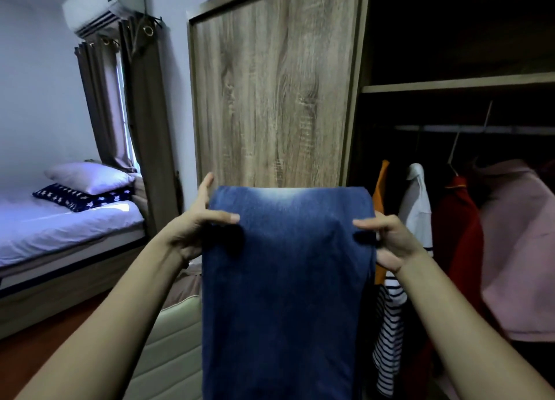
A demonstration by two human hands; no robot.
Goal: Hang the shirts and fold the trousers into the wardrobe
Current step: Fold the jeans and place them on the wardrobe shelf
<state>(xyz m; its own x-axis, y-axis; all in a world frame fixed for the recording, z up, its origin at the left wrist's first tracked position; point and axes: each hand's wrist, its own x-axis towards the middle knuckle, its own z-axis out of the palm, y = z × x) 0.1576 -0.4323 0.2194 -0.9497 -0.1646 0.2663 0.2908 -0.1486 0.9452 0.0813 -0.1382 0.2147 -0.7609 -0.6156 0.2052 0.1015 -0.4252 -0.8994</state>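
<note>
Both hands pinch the folded blue jeans (285, 264) at their side edges, left hand (195, 225), right hand (390, 240), held up before the wardrobe door (270, 84). Shirts (417, 207) hang on the rail (480, 128) to the right; bed (60, 225) to the left.

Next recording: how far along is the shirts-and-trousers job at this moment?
Done: an orange top, white top, red top and pink top hang from the rail in the wardrobe. In hand: left hand and right hand pinch the blue jeans, held up before the door, hanging long. Left: finishing the fold and shelving the jeans; no folded trousers visible inside.
</note>
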